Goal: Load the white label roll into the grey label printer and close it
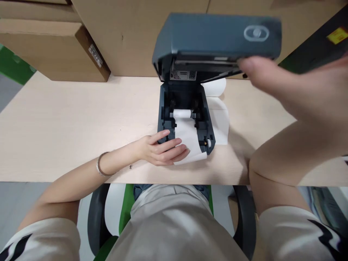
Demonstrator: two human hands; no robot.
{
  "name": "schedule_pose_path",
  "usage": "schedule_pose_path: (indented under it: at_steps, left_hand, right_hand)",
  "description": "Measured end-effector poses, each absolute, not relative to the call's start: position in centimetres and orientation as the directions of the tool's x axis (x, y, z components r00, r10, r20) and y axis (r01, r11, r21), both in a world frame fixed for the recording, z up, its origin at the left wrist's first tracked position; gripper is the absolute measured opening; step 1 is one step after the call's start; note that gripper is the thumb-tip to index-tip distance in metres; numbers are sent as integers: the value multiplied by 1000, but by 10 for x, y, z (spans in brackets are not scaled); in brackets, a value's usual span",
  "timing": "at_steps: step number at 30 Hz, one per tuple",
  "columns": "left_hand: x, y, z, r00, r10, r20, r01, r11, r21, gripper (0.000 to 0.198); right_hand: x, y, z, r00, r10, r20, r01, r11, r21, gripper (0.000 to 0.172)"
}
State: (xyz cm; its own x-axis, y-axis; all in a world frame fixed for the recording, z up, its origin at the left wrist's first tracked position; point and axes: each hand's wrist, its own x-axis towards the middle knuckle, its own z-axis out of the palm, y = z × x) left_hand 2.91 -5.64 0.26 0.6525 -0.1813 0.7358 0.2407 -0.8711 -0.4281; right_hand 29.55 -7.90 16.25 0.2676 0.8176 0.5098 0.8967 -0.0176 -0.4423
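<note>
A dark grey label printer point(161, 105) stands on the table with its lid point(206, 34) raised. Inside it sits a small white paper roll point(182, 113), and its paper strip point(187, 134) runs forward over the front edge, where the end curls. My left hand point(164, 150) lies with fingers stretched out over the printer's front left corner and the strip. At the lid's right front edge is my right hand point(296, 87), slightly blurred, its thumb against the lower rim; the other fingers are mostly hidden, but it grips the lid.
Behind the printer lies another white paper roll point(214, 87), with loose white paper point(220, 121) beside the printer's right side. Cardboard boxes point(54, 50) stand along the back of the wooden table point(81, 119). A dark object with a yellow label point(338, 35) is at the far right.
</note>
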Motion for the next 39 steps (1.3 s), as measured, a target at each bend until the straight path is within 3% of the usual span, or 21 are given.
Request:
schedule_pose_path:
  at_steps: [4, 7, 11, 14, 16, 19, 23, 28, 33, 36, 39]
  left_hand:
    - [26, -58, -3, 691, -146, 708, 231, -883, -408, 30]
    - [22, -57, -10, 734, -97, 672, 232, -894, -383, 39]
    - [23, -56, -14, 720, -127, 683, 236, -880, -412, 39]
    - [24, -55, -12, 697, -184, 693, 253, -841, -478, 38]
    - [25, -54, -10, 694, -195, 693, 231, -852, -471, 36]
    - [25, -52, -8, 712, -141, 688, 148, -927, -343, 38]
    - [25, -51, -9, 756, -28, 654, 98, -983, -155, 59]
    - [23, -50, -13, 749, -1, 662, 97, -989, -110, 57]
    - [15, -43, -15, 850, 0, 527, 90, -985, -145, 37]
    - [9, -31, -12, 774, -96, 626, 34, -981, -193, 63]
    - [5, -18, -7, 732, -94, 675, 11, -989, -150, 84]
  right_hand:
    - [295, -39, 143, 377, 625, 683, 919, -161, -360, 115]
    - [295, -2, 132, 418, 581, 698, 907, -225, -357, 127]
    - [293, 32, 118, 337, 610, 717, 938, -149, -314, 114]
    - [290, 37, 109, 188, 631, 753, 973, -16, -229, 68]
    - [287, 34, 106, 79, 681, 728, 983, 67, -169, 53]
    - [283, 31, 102, 1, 773, 634, 976, 136, -168, 54]
    - [281, 35, 97, -35, 831, 556, 967, 168, -191, 51]
    - [278, 37, 97, -54, 870, 490, 965, 172, -200, 48]
    - [273, 30, 103, -154, 867, 473, 968, 228, -104, 49]
    - [268, 24, 106, -338, 856, 391, 923, 382, -38, 45]
    - [260, 16, 102, -515, 820, 249, 840, 541, -45, 36]
